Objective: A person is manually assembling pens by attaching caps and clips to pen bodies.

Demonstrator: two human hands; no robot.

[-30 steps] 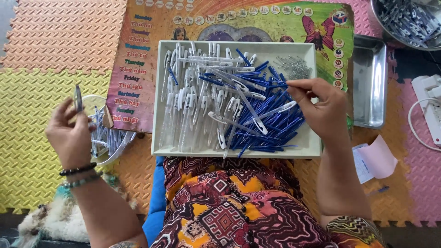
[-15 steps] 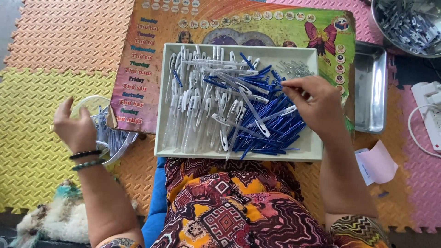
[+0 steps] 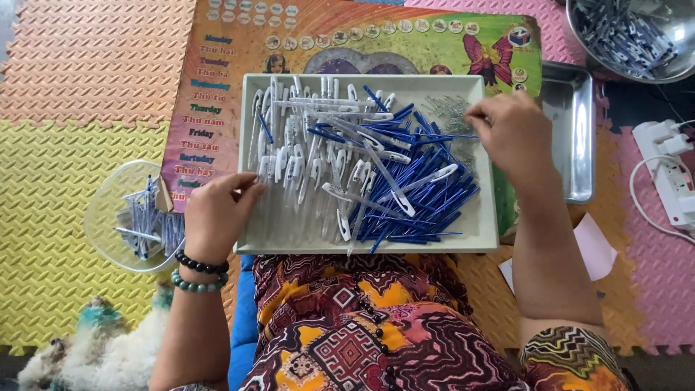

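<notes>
A white rectangular tray [image 3: 485, 242] lies in front of me, filled with white pen barrels [image 3: 289, 166] on its left and blue pen refills [image 3: 416, 195] on its right. Small metal springs [image 3: 447, 112] are piled in its far right corner. My left hand [image 3: 217, 217] rests on the tray's near left edge, fingers curled toward the white barrels, holding nothing I can see. My right hand [image 3: 510, 134] reaches into the far right corner with fingertips pinched at the springs; whether one is held is hidden.
A clear round bowl [image 3: 108, 217] with several assembled pens sits at the left on foam mats. A metal tray [image 3: 575, 137] lies right of the white one, a metal bowl [image 3: 626, 40] of pens at the far right, a power strip [image 3: 670, 174] beside it.
My left hand has come from the clear bowl over to the white tray's left edge, no pen in it now. My right hand moved up from the blue refills to the spring pile.
</notes>
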